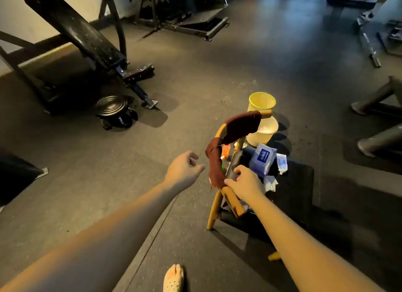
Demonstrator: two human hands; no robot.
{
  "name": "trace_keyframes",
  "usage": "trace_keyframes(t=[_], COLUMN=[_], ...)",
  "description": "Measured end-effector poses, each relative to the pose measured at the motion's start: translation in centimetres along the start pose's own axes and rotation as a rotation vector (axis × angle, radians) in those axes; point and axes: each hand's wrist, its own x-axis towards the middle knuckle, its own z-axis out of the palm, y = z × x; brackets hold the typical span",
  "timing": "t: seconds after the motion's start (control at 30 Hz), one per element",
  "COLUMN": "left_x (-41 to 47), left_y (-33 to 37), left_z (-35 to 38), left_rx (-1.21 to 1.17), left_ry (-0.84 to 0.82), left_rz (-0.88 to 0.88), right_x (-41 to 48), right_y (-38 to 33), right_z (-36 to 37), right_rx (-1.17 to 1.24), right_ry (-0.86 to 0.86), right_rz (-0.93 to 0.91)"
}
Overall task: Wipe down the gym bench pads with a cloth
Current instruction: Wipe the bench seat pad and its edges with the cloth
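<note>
Maroon cloth (217, 161) hung limp over a curved wooden chair back (233, 202) at 5 o'clock. Right hand (245, 183) pinched its lower end, left hand (185, 169) loosely curled, empty. Dusty flat bench pad (71, 28) sat at 10 o'clock.

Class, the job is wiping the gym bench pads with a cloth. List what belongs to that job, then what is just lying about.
Belongs to the job:
dark red cloth draped over the chair back; bench pad; left hand, empty; right hand at the cloth's lower end.

Lying about:
wipes pack; yellow bin; round wheeled stool.
</note>
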Motion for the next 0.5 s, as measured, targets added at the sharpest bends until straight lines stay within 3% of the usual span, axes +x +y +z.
trace_keyframes(t=[0.3,0.5], left_x=[12.9,16.3], left_y=[0.5,0.6], left_z=[5.2,7.1], left_rx=[0.053,0.045], left_ry=[-0.062,-0.122], left_rz=[0.088,0.100], right_x=[5.3,8.5], right_y=[1.1,1.9], right_z=[4.1,2.9], right_rx=[-0.201,-0.159], right_ry=[-0.050,-0.255], right_rz=[0.058,0.059])
